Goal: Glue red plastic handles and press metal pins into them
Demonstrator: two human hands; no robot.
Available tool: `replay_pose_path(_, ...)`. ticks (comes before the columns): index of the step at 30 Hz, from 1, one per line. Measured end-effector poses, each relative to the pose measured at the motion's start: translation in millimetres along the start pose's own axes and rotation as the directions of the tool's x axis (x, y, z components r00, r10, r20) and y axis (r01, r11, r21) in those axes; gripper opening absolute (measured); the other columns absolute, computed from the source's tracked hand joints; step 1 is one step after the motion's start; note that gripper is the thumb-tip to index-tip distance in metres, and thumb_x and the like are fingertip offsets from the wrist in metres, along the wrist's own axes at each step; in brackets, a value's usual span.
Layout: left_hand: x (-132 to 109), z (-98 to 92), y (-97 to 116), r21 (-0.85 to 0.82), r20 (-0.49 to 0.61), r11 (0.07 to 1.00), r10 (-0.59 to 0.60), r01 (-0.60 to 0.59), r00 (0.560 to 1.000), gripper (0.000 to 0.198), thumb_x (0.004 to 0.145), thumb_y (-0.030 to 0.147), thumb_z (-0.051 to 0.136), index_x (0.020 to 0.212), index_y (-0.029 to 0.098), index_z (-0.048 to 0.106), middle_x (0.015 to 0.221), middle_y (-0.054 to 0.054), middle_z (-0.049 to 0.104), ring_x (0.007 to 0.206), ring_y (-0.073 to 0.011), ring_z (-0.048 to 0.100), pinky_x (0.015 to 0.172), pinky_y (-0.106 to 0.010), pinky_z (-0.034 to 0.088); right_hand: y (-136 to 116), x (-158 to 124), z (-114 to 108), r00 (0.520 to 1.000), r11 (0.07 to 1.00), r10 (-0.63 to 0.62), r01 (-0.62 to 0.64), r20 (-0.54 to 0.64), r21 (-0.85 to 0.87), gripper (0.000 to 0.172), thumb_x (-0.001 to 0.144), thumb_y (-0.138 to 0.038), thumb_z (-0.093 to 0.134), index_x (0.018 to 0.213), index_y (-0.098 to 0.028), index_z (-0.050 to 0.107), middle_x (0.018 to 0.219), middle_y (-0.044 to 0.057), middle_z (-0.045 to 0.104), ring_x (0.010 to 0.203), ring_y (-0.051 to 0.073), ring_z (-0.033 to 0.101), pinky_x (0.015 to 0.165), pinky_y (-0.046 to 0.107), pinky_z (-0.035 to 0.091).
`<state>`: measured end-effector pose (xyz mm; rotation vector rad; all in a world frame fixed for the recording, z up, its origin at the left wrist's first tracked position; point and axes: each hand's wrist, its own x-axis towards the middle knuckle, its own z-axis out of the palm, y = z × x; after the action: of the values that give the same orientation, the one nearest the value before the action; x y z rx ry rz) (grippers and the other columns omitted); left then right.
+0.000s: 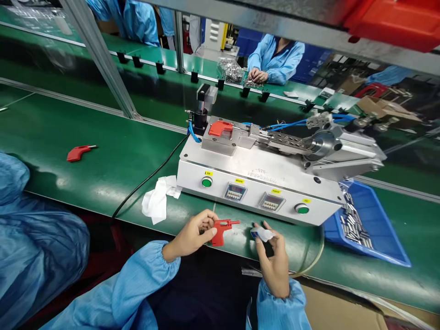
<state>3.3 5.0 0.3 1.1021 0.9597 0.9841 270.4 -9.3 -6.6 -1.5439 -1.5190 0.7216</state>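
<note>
My left hand [192,236] is closed round a small red plastic part [222,229], held just in front of the grey press machine [261,176]. My right hand [273,259] pinches a small white and blue item [263,234] beside it, too small to name. Another red part [220,128] sits in the machine's fixture on top. A third red part [78,152] lies alone on the green belt [103,151] to the left.
A crumpled white cloth [158,199] and a black cable [147,178] lie left of the machine. A blue tray [369,224] of metal pins stands at its right. A blue-clad person [30,247] sits at my left; another [277,59] works across the line.
</note>
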Motion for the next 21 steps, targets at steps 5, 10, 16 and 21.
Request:
replay_pose_path(5,0.7,-1.4,-4.2,0.003,-0.001,1.0,0.007,-0.007,1.0,0.031,0.095,0.046,0.069,0.107,0.019,0.064,0.087,-0.003,0.068,0.078,-0.0152,0.063,0.073,-0.026,0.05,10.2,0.3,-6.5,0.998,0.993,-0.064,0.066,0.017,-0.094,0.037,0.097,-0.046,0.068,0.127,-0.024,0.064,0.13,0.015,0.074,0.129,0.033,0.067,0.11,0.055,0.055)
replay_pose_path(10,-3.0,0.0,-12.4,0.0,-0.029,1.0,-0.013,0.013,0.999,0.039,0.092,0.054,0.073,0.107,0.02,0.063,0.091,-0.004,0.07,0.082,-0.0174,0.067,0.077,-0.028,0.054,2.3,-8.3,-24.5,0.992,0.987,-0.117,0.112,-0.039,-0.112,0.036,0.098,-0.04,0.065,0.131,-0.024,0.067,0.125,0.012,0.075,0.12,0.031,0.071,0.106,0.051,0.059)
replay_pose_path(16,-7.2,-5.1,-25.2,-0.006,-0.085,0.997,-0.082,0.082,0.993,0.049,0.085,0.06,0.078,0.108,0.02,0.063,0.095,-0.005,0.073,0.081,-0.0201,0.07,0.072,-0.028,0.056,-17.7,9.3,-92.0,0.95,0.978,-0.157,0.112,-0.272,-0.174,0.026,0.096,-0.038,0.065,0.116,-0.024,0.074,0.11,0.009,0.077,0.101,0.027,0.074,0.093,0.045,0.064)
replay_pose_path(21,-5.3,-6.0,-23.5,0.048,-0.083,0.997,-0.061,0.065,0.995,0.054,0.082,0.065,0.079,0.106,0.02,0.063,0.093,-0.006,0.074,0.082,-0.0218,0.071,0.071,-0.03,0.058,-9.7,82.9,-177.7,0.938,0.905,-0.043,-0.11,-0.344,-0.412,0.013,0.092,-0.023,0.066,0.096,-0.022,0.078,0.101,0.007,0.079,0.095,0.025,0.074,0.091,0.039,0.06)
